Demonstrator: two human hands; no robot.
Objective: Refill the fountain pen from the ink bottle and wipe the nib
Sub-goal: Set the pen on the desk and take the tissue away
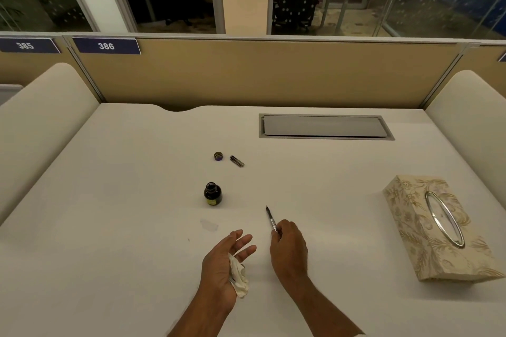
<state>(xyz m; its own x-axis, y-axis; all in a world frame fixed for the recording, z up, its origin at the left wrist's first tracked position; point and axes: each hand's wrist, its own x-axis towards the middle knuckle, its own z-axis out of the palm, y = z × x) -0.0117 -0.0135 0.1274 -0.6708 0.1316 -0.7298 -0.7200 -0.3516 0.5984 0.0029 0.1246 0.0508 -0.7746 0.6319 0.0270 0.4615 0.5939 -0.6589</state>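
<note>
My right hand [289,249] pinching fountain pen [271,219], nib pointing away. Left hand [225,260] palm-up, fingers loose, crumpled tissue [239,276] resting in it. Hands apart over desk [109,227]. Uncapped ink bottle [212,194] just ahead of left hand; bottle cap [218,156], pen cap [237,161] further out. Tissue box [435,227] off right.

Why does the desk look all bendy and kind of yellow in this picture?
In the head view, the wide-angle lens bows the desk edges and the partition top; dim, warm light tints everything yellowish, with only faint shadows under the hands. The pen and ink bottle look small and slightly soft, so the bottle's label can't be read.
</note>
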